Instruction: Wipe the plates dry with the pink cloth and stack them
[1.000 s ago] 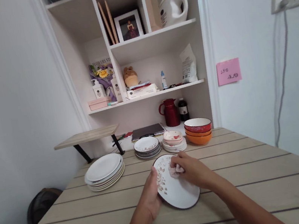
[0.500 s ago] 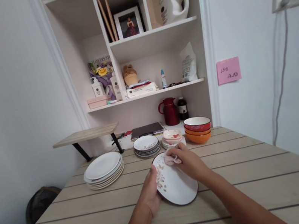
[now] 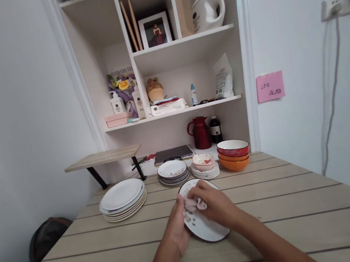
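A white plate [image 3: 210, 227] with a dark rim and brown flower pattern is tilted up above the table. My left hand [image 3: 177, 229] grips its left edge, thumb on the upper face and the other fingers hidden beneath. My right hand [image 3: 214, 202] pinches a pale pink cloth [image 3: 191, 204] and presses it on the plate's face, over the flower pattern near the left side. Just behind stands a stack of similar dark-rimmed plates [image 3: 172, 170].
Larger white plates [image 3: 121, 195] are stacked at left. Small pink dishes [image 3: 203, 162] rest on little plates right of centre, beside stacked red and orange bowls [image 3: 233, 155]. A low wooden stand [image 3: 104, 157] is at back left; a red jug [image 3: 201, 133] sits under the shelves.
My right hand has moved the cloth from the plate's upper edge down and left onto the flower pattern. My left hand keeps its grip; the view has shifted slightly.
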A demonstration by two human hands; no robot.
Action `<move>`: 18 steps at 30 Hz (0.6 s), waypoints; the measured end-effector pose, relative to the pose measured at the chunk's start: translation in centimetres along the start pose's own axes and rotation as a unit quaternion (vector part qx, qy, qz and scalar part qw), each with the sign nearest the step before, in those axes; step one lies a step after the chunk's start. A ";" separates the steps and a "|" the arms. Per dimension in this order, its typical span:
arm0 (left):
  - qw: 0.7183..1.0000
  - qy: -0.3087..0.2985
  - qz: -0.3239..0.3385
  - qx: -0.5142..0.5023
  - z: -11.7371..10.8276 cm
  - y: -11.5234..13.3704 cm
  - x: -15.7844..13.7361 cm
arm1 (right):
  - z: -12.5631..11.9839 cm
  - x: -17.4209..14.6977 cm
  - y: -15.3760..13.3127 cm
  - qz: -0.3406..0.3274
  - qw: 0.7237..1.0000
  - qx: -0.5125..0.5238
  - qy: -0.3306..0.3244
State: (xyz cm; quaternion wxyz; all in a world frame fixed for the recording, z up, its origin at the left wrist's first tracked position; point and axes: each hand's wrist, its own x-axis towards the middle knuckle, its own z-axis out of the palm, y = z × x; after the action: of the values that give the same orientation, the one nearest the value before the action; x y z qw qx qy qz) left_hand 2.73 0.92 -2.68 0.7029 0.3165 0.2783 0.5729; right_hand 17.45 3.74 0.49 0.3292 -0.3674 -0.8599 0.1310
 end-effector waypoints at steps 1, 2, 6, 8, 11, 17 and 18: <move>1.000 -0.001 0.002 0.001 0.1 0.0 0.0 | -0.2 0.3 0.6 0.017 1.000 -0.004 0.026; 1.000 0.000 0.005 0.002 0.2 0.0 -0.1 | -0.5 0.5 1.2 0.035 0.998 -0.012 0.047; 1.000 0.018 0.024 0.002 0.4 0.0 -0.3 | -2.2 0.5 3.6 0.080 0.993 -0.055 0.064; 0.999 0.030 0.027 -0.005 0.3 0.0 -0.3 | -2.9 -0.2 4.1 0.095 0.993 -0.072 0.016; 0.999 0.038 0.019 -0.012 -0.1 0.0 -0.2 | -3.3 -1.4 3.6 0.081 0.989 -0.076 -0.101; 1.000 0.008 -0.015 -0.022 -0.4 0.1 0.2 | -0.6 -1.3 0.0 -0.016 0.994 -0.005 -0.111; 1.000 0.005 -0.019 -0.021 -0.4 0.1 0.2 | 0.0 -0.8 -0.4 -0.017 0.997 0.004 -0.078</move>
State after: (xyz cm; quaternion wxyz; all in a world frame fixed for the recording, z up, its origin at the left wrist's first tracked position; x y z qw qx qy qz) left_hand 2.41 1.15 -2.83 0.7188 0.2935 0.2752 0.5670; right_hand 17.62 2.90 0.28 0.2645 -0.3405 -0.8885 0.1569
